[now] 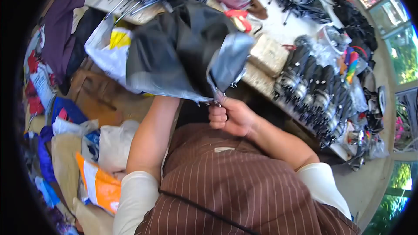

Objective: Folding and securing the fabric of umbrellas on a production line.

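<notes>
Close in, over the brown striped apron, the right hand is curled into a tight fist around the thin metal rib ends at the lower edge of the black umbrella canopy, which billows up and away to the far left from that grip. The left hand is hidden under the fabric (whether it grips anything cannot be told), so only its forearm shows, running up beneath the canopy. Farther right, folded black umbrellas lie in a row on the worktable.
</notes>
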Demonstrator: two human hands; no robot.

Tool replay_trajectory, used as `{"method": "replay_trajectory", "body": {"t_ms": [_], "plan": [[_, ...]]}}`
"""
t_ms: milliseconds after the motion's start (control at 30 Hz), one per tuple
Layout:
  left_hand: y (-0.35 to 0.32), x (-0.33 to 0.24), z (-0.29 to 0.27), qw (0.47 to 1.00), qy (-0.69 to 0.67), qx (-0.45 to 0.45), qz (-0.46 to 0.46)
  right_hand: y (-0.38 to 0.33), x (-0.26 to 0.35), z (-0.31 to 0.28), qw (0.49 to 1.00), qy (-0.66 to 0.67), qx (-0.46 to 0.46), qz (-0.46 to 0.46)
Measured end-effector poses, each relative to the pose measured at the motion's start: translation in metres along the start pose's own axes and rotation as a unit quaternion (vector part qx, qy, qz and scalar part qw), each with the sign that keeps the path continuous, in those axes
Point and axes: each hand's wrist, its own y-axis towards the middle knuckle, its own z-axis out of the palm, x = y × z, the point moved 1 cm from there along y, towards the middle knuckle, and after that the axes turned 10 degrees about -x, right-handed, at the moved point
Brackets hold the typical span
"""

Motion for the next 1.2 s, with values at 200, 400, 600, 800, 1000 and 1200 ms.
{"method": "replay_trajectory", "body": {"t_ms": [200, 400, 600, 800, 1000, 1200], "plan": [[-0.01, -0.035, 0.02, 0.792, 0.553, -0.003, 0.259, -0.033, 0.029, -0.028, 0.962, -0.247, -0.086, -0.082], [-0.014, 0.02, 0.014, 0.86, 0.419, -0.079, 0.28, -0.042, 0.035, -0.003, 0.907, -0.391, 0.024, -0.156], [-0.023, 0.036, 0.044, 0.95, 0.273, -0.076, 0.13, -0.036, 0.009, 0.019, 0.801, -0.488, -0.18, -0.297], [-0.047, 0.035, 0.05, 0.971, 0.066, -0.174, -0.152, -0.035, -0.018, -0.018, 0.987, -0.158, -0.024, -0.013], [-0.072, 0.038, 0.023, 0.964, 0.157, -0.121, -0.18, -0.039, -0.013, -0.042, 0.965, -0.118, -0.229, -0.054], [-0.071, -0.028, -0.02, 0.903, 0.353, -0.022, -0.242, -0.043, -0.004, -0.077, 0.947, -0.22, -0.23, -0.034]]}}
